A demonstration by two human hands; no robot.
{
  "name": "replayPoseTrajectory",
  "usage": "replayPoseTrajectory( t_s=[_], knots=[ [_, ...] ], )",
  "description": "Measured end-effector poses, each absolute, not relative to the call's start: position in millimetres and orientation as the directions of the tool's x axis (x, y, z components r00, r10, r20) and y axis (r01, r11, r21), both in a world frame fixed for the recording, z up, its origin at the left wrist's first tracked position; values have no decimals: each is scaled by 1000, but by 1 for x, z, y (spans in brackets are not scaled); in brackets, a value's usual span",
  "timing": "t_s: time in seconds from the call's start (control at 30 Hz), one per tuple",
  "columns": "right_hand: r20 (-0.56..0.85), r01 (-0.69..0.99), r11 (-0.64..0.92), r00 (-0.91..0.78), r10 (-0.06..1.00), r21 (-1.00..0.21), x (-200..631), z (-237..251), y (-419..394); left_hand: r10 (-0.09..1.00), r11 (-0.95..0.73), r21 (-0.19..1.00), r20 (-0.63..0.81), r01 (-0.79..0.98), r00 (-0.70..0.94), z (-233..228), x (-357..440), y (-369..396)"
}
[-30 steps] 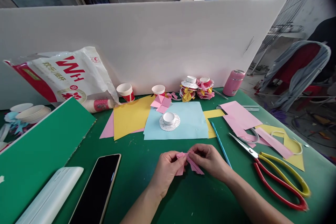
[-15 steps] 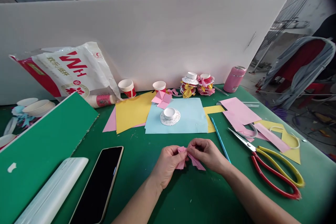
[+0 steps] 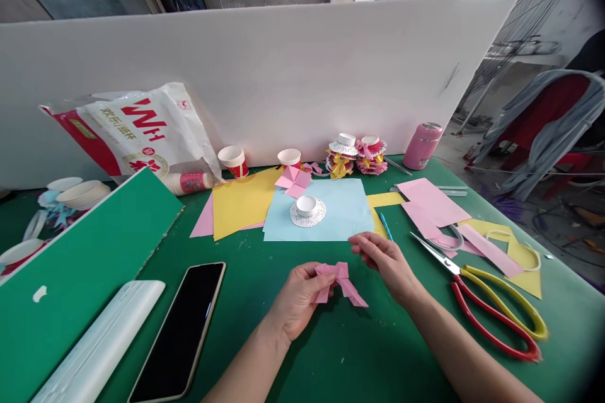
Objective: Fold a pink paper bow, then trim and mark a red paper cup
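Observation:
My left hand (image 3: 300, 299) pinches a folded pink paper bow (image 3: 341, 272) between thumb and fingers, its two tails hanging down to the lower right. My right hand (image 3: 385, 261) is off the bow, up and to its right, with fingers loosely curled and nothing visible in them. Behind that hand a blue stick (image 3: 386, 227) is partly hidden. A white cup base on a fringed paper disc (image 3: 307, 209) stands on light blue paper (image 3: 347, 211) beyond the bow. A pink pinwheel-like paper piece (image 3: 293, 182) lies at the paper's back left corner.
Large scissors (image 3: 456, 267) with red and yellow handles lie at right beside pink paper pieces (image 3: 435, 198). A phone (image 3: 182, 327) and a white bar-shaped object (image 3: 104, 340) are at left. Paper cups (image 3: 235, 162), decorated cup figures (image 3: 343, 157) and a pink flask (image 3: 423, 146) line the white board (image 3: 283, 75).
My right hand has let go of the pink bow and moved up and to the right. My left hand still holds the bow. The view has shifted slightly.

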State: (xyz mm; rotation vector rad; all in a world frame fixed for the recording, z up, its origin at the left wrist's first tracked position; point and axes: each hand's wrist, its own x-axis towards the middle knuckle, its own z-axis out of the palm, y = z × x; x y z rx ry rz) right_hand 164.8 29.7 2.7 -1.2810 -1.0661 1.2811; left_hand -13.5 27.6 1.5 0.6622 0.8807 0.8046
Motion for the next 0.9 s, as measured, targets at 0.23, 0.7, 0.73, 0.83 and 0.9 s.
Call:
replayPoseTrajectory(
  t_s=[0.23, 0.7, 0.73, 0.83, 0.9],
  knots=[
    [-103, -23, -104, -35, 994, -994, 166, 6, 26, 881, 463, 795, -364, -391, 303, -4, -14, 23],
    [-114, 121, -82, -283, 952, -989, 142, -8, 16, 922, 386, 813, -318, -436, 223, -9, -18, 21],
    [-118, 104, -91, -285, 951, -990, 142, -9, 16, 921, 388, 813, -321, -434, 222, -9, -18, 21],
    [-123, 74, -106, -298, 947, -992, 143, -9, 17, 918, 396, 809, -337, -435, 210, -8, -17, 20],
    [-133, 69, -117, -311, 941, -991, 145, -7, 18, 915, 404, 801, -352, -443, 197, -8, -17, 21]
  ],
)
